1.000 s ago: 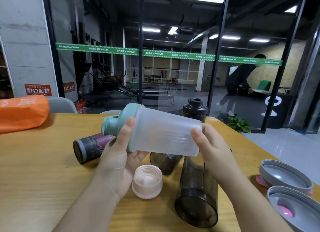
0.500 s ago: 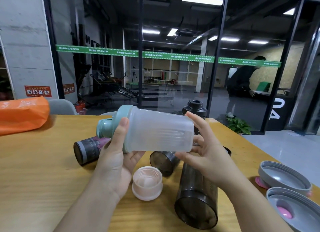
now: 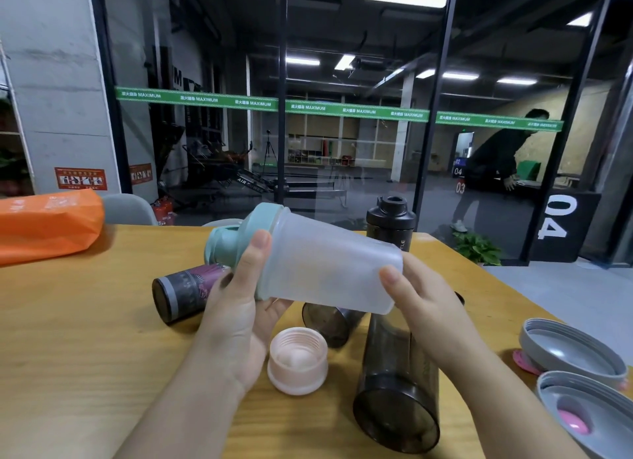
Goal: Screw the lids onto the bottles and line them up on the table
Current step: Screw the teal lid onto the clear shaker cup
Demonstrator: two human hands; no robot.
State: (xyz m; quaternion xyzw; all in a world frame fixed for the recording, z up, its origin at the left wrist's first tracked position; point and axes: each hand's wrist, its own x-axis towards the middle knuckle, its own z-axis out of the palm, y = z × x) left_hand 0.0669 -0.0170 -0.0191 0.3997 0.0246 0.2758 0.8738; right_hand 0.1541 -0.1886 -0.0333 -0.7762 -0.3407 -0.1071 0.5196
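- Fingers (image 3: 258, 249) of left hand (image 3: 236, 315) curled round the mint-green plastic screw lid (image 3: 239, 243), thumb laid across its rim; fingers of right hand (image 3: 421, 301) wrapped round the base end of the frosted translucent plastic shaker bottle (image 3: 329, 270), thumb on top.
- Held sideways above the wooden counter (image 3: 85, 338), lid end to the left; lid seated on the mouth, tightness impossible to judge.
- Probably one done: black lidded bottle (image 3: 390, 225) upright at the far side of the counter.
- Left to do: smoky dark translucent bottle (image 3: 397, 390) lying open-mouthed toward the camera; a second smoky cup (image 3: 329, 321) lying behind, partly hidden; dark cylinder with purple printed label and grey band (image 3: 188, 292) on its side, lid state unclear.
- Loose lids: pale pink ribbed threaded cap (image 3: 297, 359) upturned; two wide grey lids with pink parts (image 3: 579, 390) upturned at right.
- Smooth, hard, rounded plastics; liable to roll when laid down.
- No line formed yet, apparently.
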